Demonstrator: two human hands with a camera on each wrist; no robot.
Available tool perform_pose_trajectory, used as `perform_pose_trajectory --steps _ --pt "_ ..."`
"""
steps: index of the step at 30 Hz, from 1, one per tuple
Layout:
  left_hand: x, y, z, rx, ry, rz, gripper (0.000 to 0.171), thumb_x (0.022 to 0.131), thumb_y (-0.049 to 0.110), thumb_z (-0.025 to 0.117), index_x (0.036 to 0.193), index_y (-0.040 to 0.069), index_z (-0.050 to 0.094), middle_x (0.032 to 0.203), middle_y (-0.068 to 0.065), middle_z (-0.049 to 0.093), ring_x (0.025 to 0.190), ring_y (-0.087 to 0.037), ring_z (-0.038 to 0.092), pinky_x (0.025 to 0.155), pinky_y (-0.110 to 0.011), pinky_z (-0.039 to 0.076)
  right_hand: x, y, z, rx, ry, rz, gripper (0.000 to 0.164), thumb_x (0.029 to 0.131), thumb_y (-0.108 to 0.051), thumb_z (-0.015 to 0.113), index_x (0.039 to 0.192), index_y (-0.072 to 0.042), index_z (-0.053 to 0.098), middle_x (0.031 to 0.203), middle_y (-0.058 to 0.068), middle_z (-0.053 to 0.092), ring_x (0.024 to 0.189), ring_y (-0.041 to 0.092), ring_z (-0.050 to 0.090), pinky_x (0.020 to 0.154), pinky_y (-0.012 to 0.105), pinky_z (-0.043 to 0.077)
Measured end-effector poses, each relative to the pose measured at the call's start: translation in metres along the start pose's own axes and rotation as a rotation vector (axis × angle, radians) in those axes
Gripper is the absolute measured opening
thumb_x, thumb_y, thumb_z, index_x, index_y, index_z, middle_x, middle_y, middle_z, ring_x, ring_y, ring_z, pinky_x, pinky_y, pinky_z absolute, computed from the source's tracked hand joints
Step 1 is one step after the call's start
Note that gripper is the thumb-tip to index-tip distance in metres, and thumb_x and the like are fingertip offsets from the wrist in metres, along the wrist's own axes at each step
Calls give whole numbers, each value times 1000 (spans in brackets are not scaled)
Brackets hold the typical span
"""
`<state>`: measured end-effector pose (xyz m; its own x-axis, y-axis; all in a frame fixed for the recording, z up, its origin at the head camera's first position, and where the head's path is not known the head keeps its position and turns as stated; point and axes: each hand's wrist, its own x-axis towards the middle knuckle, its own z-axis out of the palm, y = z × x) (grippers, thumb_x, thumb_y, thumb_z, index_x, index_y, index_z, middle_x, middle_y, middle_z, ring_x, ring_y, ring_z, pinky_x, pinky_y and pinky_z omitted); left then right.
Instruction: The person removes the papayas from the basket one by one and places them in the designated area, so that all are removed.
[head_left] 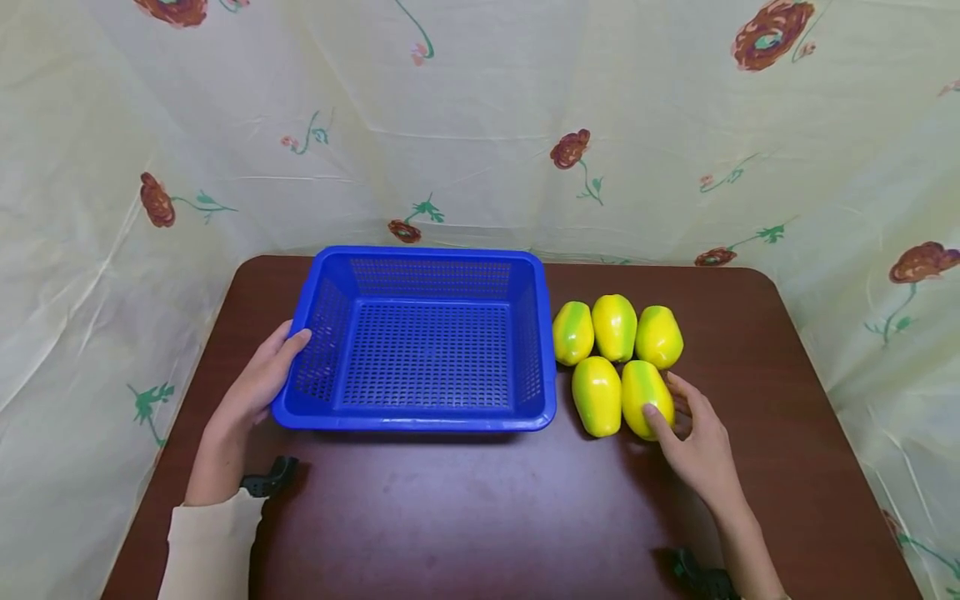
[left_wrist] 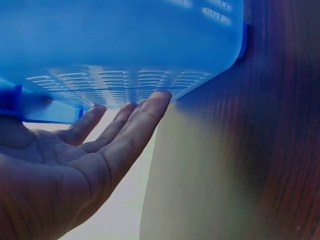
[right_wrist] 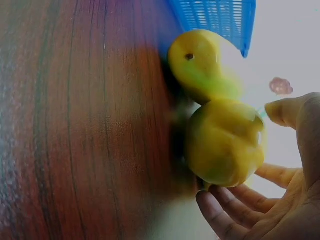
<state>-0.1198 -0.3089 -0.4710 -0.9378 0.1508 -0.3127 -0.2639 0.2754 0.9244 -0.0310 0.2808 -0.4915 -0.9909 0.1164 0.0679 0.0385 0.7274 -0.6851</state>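
Note:
A blue plastic basket (head_left: 427, 423) with slotted walls and nothing inside sits on the left half of the table. My left hand (head_left: 264, 371) holds its left rim, thumb over the top; in the left wrist view the fingers (left_wrist: 127, 132) extend along the outer wall. To the right of the basket stand several glossy yellow-green fruits, shaped like mangoes or small papayas, in two rows. At the near right fruit (head_left: 643, 392) is my right hand (head_left: 701, 446). Its fingers reach along the fruit's right side, and in the right wrist view the thumb (right_wrist: 287, 111) stands a little apart from it.
The near left fruit (head_left: 597, 396) stands beside the one at my right hand, with a back row behind, its middle fruit (head_left: 614, 327) included. A flower-printed sheet (head_left: 480, 125) hangs behind the brown table (head_left: 465, 508). Dark straps (head_left: 270, 479) cross both wrists.

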Motion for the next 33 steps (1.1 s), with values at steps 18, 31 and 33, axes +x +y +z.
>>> perform_pose_trajectory --steps 18,31,33 --pt "-1 -3 4 -10 10 -3 73 113 52 35 170 11 13 156 -33 43 109 -13 69 87 -37 65 19 -1 -16 9 135 75 48 108 -29 62 150 -7 57 143 22 58 116 17 63 85 -6 36" --pt "6 -4 1 -60 12 -4 72 113 51 41 167 9 19 134 -12 60 105 -12 72 84 -34 65 36 6 -37 2 174 -36 45 105 -20 65 147 -4 59 134 22 59 98 -25 46 85 -5 39" --pt "8 -5 2 -80 8 -1 72 112 50 43 166 9 21 128 -4 63 104 -12 73 84 -34 65 41 7 -42 5 175 -77 44 104 -18 66 146 -3 59 133 22 59 99 -24 47 85 -5 39"
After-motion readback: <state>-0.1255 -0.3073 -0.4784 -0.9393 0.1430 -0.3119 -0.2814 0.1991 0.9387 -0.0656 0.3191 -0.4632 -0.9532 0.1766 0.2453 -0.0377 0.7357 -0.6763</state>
